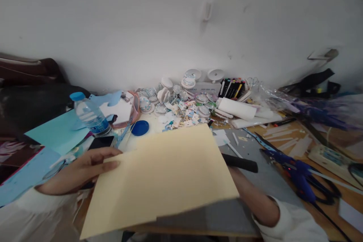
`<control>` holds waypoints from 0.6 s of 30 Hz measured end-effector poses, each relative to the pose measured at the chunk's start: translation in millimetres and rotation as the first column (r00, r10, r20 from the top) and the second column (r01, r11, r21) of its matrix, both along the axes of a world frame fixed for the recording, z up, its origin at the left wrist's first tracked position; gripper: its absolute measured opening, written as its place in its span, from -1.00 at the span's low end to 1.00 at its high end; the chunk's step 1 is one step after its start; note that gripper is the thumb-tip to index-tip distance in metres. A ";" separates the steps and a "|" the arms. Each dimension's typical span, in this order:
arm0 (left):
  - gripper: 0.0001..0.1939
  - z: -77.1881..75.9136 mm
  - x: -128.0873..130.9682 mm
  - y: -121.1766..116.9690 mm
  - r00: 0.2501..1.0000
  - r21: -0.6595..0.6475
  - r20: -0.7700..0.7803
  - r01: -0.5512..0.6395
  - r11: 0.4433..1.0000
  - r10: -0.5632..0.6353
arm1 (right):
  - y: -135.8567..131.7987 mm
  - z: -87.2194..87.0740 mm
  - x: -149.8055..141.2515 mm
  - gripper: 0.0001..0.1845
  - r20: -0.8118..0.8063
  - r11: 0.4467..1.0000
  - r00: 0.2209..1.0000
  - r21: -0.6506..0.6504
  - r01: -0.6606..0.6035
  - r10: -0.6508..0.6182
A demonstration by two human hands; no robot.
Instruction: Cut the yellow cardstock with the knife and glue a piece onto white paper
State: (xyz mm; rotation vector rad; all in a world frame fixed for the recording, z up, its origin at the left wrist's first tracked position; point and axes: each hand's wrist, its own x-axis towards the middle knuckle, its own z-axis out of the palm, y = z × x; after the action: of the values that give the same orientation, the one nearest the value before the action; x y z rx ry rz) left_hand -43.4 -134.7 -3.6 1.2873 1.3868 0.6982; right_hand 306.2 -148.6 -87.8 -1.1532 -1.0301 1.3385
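Note:
A pale yellow sheet of card (167, 174) is held up, tilted, over the desk. My left hand (93, 164) pinches its left edge between thumb and fingers. Behind the card's right side is my right hand (235, 174), its fingers hidden. A thick black cylindrical handle (244, 163) sticks out past that hand's wrist, apparently held in it; the tool's other end is covered by the card. Beneath lies a grey cutting mat (221, 215). Near my left hand are a dark phone (101, 142) and a blue bottle cap lid (140, 127).
A water bottle (92, 115) and blue-green paper (58, 130) stand left. Small paper cutouts (188, 113) pile up at the back, beside markers (231, 87) and a white roll (237, 108). To the right are a blue glue gun (297, 176), scissors (326, 193) and a power strip (331, 160).

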 end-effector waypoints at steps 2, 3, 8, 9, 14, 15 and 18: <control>-0.68 3.7 -14.4 5.6 0.995 -0.018 0.054 -0.082 0.996 0.083 | 3.9 -8.2 1.0 -0.63 0.042 0.999 0.998 -0.004 -0.054 0.054; -0.67 5.5 -19.1 8.9 0.987 0.001 0.087 -0.134 0.991 0.133 | 5.6 -11.6 1.9 -0.65 0.063 0.998 0.996 -0.005 -0.068 0.068; -0.64 8.2 4.1 31.8 0.909 0.219 0.297 -0.363 0.906 0.293 | 8.6 -19.0 4.3 -0.73 0.163 0.997 0.984 0.002 -0.071 0.070; -0.66 7.2 15.5 38.8 0.878 0.255 0.362 -0.415 0.873 0.312 | 8.0 -19.3 4.6 -0.75 0.184 0.997 0.980 0.009 -0.077 0.074; -0.78 -3.8 61.1 85.2 0.771 0.342 0.538 -0.569 0.748 0.340 | 2.5 -24.3 8.8 -0.85 0.286 0.981 0.951 0.116 -0.153 0.115; -0.80 -6.8 65.3 94.8 0.758 0.346 0.559 -0.580 0.737 0.335 | 1.5 -26.6 9.5 -0.85 0.301 0.974 0.945 0.141 -0.179 0.129; -0.85 -16.4 69.8 120.6 0.752 0.328 0.568 -0.579 0.746 0.335 | -1.1 -34.4 9.5 -0.75 0.329 0.944 0.924 0.191 -0.267 0.195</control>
State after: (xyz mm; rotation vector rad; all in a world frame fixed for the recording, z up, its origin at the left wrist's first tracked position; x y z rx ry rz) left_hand 26.4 -14.1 -20.0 1.0090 1.1506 1.7013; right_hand 315.7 -149.7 -122.2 -1.1051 -1.5505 1.1994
